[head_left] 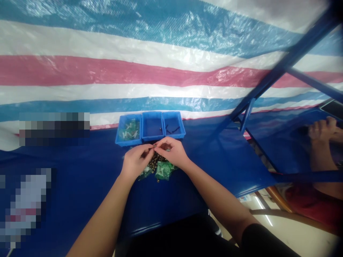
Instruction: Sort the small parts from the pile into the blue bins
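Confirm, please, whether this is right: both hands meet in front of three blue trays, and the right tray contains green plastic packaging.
Not quite. The green plastic packaging in the trays is in the left tray; the right tray holds a few dark pieces. The head view shows this. The left hand and right hand do meet in front.

We see glossy, crinkled woven plastic in the striped sheet (107, 71), smooth plastic in the bins (151, 132), and shiny plastic in the bags (164, 170). The small parts (154, 162) look like brassy metal, the frame (259, 85) like painted metal, the chair (277, 201) like smooth wood, the sleeve (262, 239) like matt cloth.
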### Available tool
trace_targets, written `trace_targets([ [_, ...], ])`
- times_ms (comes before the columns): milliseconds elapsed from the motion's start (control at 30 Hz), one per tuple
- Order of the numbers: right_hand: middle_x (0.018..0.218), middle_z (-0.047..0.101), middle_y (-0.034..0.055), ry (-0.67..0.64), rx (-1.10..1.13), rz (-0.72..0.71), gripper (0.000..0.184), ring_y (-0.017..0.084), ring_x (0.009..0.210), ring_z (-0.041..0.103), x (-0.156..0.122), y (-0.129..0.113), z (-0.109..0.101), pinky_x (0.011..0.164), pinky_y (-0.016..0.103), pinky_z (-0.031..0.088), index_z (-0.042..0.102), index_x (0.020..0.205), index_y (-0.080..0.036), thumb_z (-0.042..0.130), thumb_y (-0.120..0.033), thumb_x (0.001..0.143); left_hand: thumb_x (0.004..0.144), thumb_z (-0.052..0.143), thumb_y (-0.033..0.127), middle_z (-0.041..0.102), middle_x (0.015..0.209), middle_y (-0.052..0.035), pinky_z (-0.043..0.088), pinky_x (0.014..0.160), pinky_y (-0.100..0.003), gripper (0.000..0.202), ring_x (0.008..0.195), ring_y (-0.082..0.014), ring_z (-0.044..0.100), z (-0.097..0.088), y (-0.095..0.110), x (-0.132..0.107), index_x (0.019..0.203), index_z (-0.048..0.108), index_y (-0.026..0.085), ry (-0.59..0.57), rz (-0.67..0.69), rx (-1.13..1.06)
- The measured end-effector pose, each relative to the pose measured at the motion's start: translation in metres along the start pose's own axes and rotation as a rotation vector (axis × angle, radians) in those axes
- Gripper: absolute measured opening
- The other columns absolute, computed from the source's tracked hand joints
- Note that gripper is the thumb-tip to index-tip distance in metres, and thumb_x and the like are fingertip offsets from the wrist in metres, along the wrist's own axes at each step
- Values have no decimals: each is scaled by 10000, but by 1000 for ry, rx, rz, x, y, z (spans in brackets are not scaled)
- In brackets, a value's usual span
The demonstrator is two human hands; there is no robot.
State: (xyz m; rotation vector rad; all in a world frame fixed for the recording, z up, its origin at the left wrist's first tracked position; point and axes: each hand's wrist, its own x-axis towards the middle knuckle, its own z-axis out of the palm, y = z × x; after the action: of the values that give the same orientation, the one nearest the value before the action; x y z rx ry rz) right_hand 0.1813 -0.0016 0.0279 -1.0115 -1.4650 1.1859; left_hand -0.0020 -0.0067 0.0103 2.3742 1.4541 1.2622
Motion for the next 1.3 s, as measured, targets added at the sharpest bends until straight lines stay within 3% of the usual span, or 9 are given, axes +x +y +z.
trace_targets([
  [133, 635, 660, -7, -70, 167, 200, 217, 133, 556, 629, 4, -1, -4, 558, 272, 563, 656, 849, -187, 748, -355, 747, 875, 626, 341, 680, 680, -3, 501, 620, -235, 165, 600, -120, 625, -4, 2, 0, 904, 705, 200, 15, 15, -43],
  [267, 620, 674, 9, -54, 313, 429, 249, 126, 506, 623, 7, 0, -5, 478, 256, 553, 671, 798, -148, 801, -329, 686, 877, 618, 318, 698, 702, -11, 512, 634, -244, 145, 609, -125, 634, -7, 4, 0, 858, 699, 199, 61, 18, -47],
  [400, 1040, 745, 81, 51, 520, 338, 436, 174, 752, 730, 7, -4, -2, 688, 329, 629, 675, 1086, -175, 810, -337, 704, 886, 607, 295, 699, 708, -7, 504, 646, -230, 141, 611, -116, 635, -7, 6, 1, 864, 704, 194, 102, -13, 4],
  [533, 1414, 566, 65, 33, 624, 169, 545, 221, 1162, 653, 7, -9, -2, 974, 418, 571, 562, 1306, -268, 739, -366, 800, 884, 612, 276, 692, 704, 6, 494, 662, -218, 121, 613, -106, 631, -7, 6, 1, 883, 703, 197, 100, -29, 12],
  [633, 1302, 648, 81, 29, 439, 127, 388, 213, 1108, 673, 7, -6, -8, 920, 406, 584, 613, 1235, -232, 639, -384, 879, 889, 604, 280, 686, 696, 8, 486, 654, -215, 130, 610, -105, 628, -7, 6, 2, 876, 702, 196, 87, -41, 12],
  [733, 995, 744, 76, 96, -44, 49, 236, 184, 830, 699, 7, 4, -14, 783, 368, 578, 699, 1051, -195, 559, -327, 914, 893, 597, 291, 683, 687, 5, 484, 654, -215, 148, 613, -111, 628, -7, 5, 1, 872, 707, 194, 86, -45, 18],
  [867, 1000, 743, 65, -73, -613, -162, 224, 202, 900, 640, 6, 13, -16, 858, 365, 507, 718, 1052, -195, 584, -196, 873, 891, 598, 296, 693, 711, 1, 481, 667, -211, 154, 646, -119, 644, -6, 3, 2, 891, 712, 191, 89, -67, 35],
  [1000, 1030, 737, 72, -207, -808, -303, 247, 210, 947, 588, 6, 17, -10, 937, 362, 452, 716, 1084, -148, 620, -168, 857, 878, 618, 282, 692, 718, 11, 479, 693, -200, 132, 658, -112, 649, -5, 3, 2, 909, 709, 192, 100, -80, 40],
  [1300, 972, 669, 102, -232, -990, -354, 256, 238, 927, 479, 5, 27, -6, 891, 384, 431, 726, 1092, -167, 517, -223, 955, 876, 621, 255, 679, 714, 22, 467, 682, -198, 103, 643, -100, 635, -5, 5, 2, 910, 695, 193, 71, -71, 13],
])
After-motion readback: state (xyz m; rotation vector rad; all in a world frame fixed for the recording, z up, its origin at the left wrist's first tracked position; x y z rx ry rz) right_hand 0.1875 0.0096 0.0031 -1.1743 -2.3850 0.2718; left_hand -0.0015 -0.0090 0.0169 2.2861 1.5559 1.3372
